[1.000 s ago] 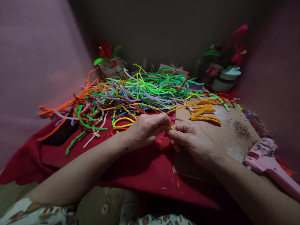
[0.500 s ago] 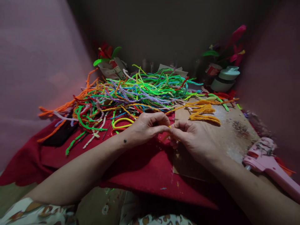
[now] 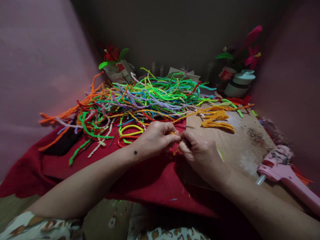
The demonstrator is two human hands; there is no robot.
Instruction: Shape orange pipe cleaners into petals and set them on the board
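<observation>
My left hand [image 3: 156, 138] pinches a short orange pipe cleaner [image 3: 172, 133], most of it hidden by the fingers. My right hand [image 3: 203, 156] is closed at the same piece, its fingertips meeting those of the left. Both hands are above the red cloth [image 3: 147, 180], at the near left edge of a cardboard sheet [image 3: 240, 146]. Beyond the right hand, bent orange pipe cleaners [image 3: 217, 121] lie on the cardboard. Scissors [image 3: 131, 131] with yellow and red handles rest just left of my left hand.
A large tangle of coloured pipe cleaners [image 3: 155, 95] spreads across the back. At the right lies a pink glue gun [image 3: 287, 170]. Behind stand a lidded jar [image 3: 240, 83] and flowers in containers. A dark flat object [image 3: 62, 143] sits at the left.
My right hand has turned so its back faces up more, with the fingers curled tighter against the left fingertips. The view has shifted slightly; the left hand stays nearly in place.
</observation>
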